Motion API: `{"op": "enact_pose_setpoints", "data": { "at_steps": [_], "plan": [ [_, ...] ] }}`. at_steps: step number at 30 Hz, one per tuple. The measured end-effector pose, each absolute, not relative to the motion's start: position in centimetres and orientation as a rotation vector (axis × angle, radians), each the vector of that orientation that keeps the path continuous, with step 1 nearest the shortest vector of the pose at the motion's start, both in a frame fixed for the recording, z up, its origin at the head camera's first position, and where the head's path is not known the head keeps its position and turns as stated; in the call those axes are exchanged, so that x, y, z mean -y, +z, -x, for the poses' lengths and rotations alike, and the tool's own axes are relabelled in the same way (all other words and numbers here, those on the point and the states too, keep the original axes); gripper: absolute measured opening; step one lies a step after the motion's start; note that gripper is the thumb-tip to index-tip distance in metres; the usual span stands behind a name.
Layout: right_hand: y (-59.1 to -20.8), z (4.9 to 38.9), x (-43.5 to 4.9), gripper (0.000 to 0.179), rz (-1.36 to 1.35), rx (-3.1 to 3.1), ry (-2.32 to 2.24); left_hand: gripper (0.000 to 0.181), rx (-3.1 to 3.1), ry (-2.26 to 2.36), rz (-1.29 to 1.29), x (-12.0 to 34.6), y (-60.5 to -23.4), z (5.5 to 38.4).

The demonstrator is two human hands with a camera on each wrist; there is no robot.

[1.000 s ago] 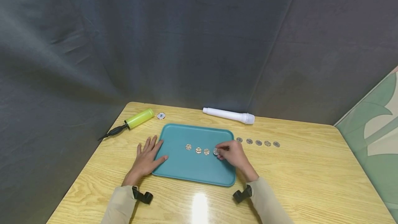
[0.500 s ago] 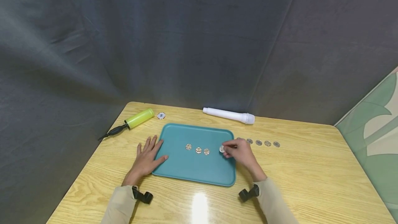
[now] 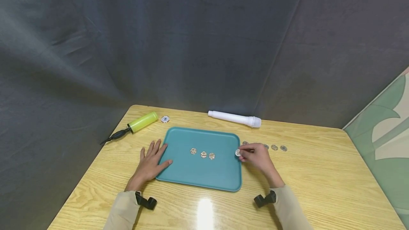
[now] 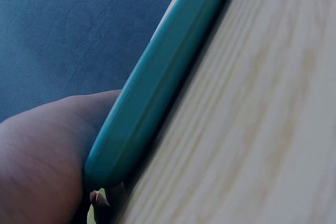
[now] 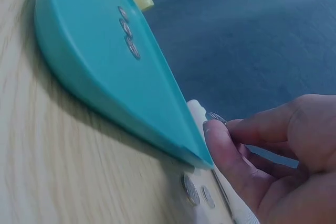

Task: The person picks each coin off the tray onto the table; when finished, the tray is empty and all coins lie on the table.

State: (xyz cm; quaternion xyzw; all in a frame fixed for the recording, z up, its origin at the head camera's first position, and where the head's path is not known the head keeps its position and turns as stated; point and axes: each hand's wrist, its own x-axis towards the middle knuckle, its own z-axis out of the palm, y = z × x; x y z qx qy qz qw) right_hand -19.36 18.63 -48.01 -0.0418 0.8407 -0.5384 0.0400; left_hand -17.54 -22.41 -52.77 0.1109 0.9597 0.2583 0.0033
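My right hand (image 3: pixel 258 158) pinches a silver coin (image 3: pixel 238 152) between thumb and forefinger, above the right rim of a teal tray (image 3: pixel 198 175). In the right wrist view this pinched coin (image 5: pixel 215 117) is held off the table beyond the tray's edge. Three coins (image 3: pixel 203 154) lie in a row in the middle of the tray. Several more coins (image 3: pixel 274 147) form a row on the table to the tray's right, partly covered by my right hand. With fingers spread, my left hand (image 3: pixel 147 166) rests on the tray's left rim.
A yellow-green hand pump (image 3: pixel 143 122) with a black nozzle lies at the table's back left. Beside it is a poker chip (image 3: pixel 165 119). A white microphone-shaped stick (image 3: pixel 234 118) lies along the back edge, before a dark curtain (image 3: pixel 204 45).
My right hand has lifted the coin from the right end of the tray's row and carried it rightward to the tray's right rim. The left hand stays in place.
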Motion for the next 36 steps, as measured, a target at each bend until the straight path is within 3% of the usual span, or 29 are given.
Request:
{"op": "enact_pose_setpoints", "data": {
  "at_steps": [36],
  "plan": [
    [-49.3,18.9,-24.2,0.023,-0.02,-2.565,-1.641,0.076,-3.005,0.808,-0.347,22.5,-52.9,17.5]
  ]
}}
